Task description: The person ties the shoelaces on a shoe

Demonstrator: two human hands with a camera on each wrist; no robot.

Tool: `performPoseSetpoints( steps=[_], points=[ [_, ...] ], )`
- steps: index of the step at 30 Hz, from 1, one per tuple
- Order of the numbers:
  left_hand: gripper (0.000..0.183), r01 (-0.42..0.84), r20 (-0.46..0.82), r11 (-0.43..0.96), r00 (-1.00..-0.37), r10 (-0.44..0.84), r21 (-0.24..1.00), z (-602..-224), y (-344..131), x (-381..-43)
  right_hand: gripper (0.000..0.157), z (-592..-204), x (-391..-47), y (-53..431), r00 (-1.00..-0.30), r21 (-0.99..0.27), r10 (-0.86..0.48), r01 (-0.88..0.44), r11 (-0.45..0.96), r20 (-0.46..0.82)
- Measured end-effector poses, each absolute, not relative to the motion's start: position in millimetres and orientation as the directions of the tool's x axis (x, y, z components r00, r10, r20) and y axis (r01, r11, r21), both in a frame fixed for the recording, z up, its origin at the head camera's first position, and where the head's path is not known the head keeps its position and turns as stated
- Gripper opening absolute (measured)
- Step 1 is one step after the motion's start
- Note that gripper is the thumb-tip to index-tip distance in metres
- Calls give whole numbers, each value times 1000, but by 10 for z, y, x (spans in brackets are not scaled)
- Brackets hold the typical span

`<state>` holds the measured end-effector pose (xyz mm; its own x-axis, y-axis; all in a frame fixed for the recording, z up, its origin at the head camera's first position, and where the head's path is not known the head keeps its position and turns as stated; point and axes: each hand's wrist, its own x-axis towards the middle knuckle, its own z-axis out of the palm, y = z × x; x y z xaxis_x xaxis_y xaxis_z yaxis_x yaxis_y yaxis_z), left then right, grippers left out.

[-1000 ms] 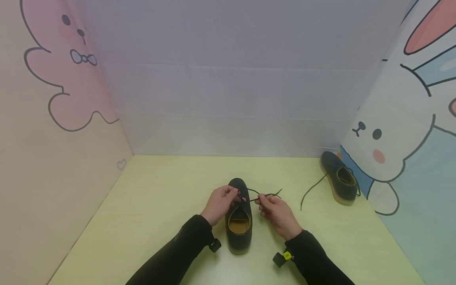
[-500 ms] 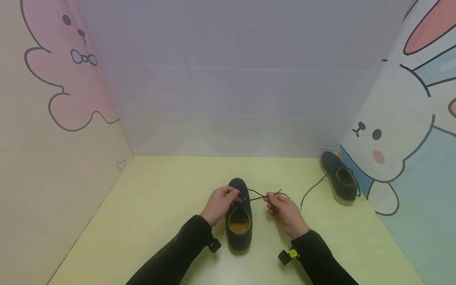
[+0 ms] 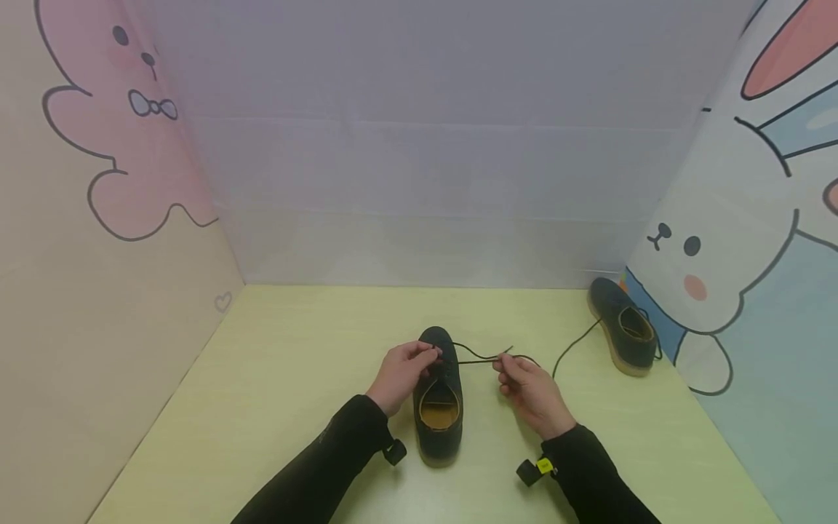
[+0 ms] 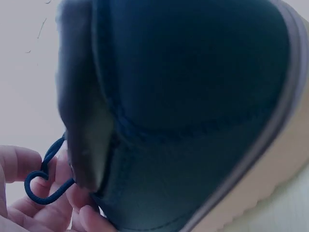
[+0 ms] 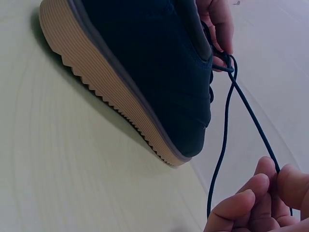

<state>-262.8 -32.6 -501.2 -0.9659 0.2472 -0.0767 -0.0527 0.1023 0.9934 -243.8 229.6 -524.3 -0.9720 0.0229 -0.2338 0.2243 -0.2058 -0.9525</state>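
Observation:
A dark lace-up shoe (image 3: 439,440) with a tan sole stands on the table, toe pointing away from me. Over its lacing my left hand (image 3: 399,372) pinches the shoelace; a small loop (image 4: 41,199) of it shows by the fingers in the left wrist view. To the shoe's right, my right hand (image 3: 532,397) pinches one dark shoelace strand (image 5: 253,116) between thumb and fingers, drawing it nearly straight. A second strand (image 5: 223,145) hangs slack beside it in the right wrist view. Both strands run from the lacing where the left fingertips are.
A matching shoe (image 3: 605,297) lies at the back right against the rabbit-printed side panel (image 3: 733,269), its loose lace (image 3: 576,342) trailing on the pale yellow table (image 3: 294,349). A plain back panel (image 3: 419,247) closes off the far edge.
My right hand has drawn away to the right with the shoelace, and the pinched strand now stretches farther from the shoe. The left hand and the shoe have stayed almost in place.

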Motion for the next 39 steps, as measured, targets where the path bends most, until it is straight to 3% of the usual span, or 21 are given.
performPoseSetpoints(
  steps=[5,12,25,30,34,39],
  points=[
    [31,-113,-117,30,-954,274,993,-4981,-357,-2647,21,-5258,-2427,2296,-971,-952,21,228,-205,-237],
    [38,-115,-75,-105,-944,323,988,-4931,-488,-2706,23,-5306,-2444,2319,-969,-953,35,234,-193,-245],
    [38,-141,-111,-308,-988,111,941,-4976,-999,-2694,33,-5255,-2428,2409,-965,-948,23,250,-197,-260],
    [27,-143,-134,-417,-990,51,898,-5017,-1221,-2658,31,-5253,-2424,2421,-964,-943,21,255,-213,-265],
    [27,-139,-148,-403,-989,9,905,-5062,-1371,-2633,30,-5260,-2422,2443,-963,-938,23,257,-232,-270],
    [40,-149,-168,-303,-985,-40,941,-5166,-1505,-2624,28,-5258,-2426,2485,-962,-936,28,258,-240,-273]
  ],
)
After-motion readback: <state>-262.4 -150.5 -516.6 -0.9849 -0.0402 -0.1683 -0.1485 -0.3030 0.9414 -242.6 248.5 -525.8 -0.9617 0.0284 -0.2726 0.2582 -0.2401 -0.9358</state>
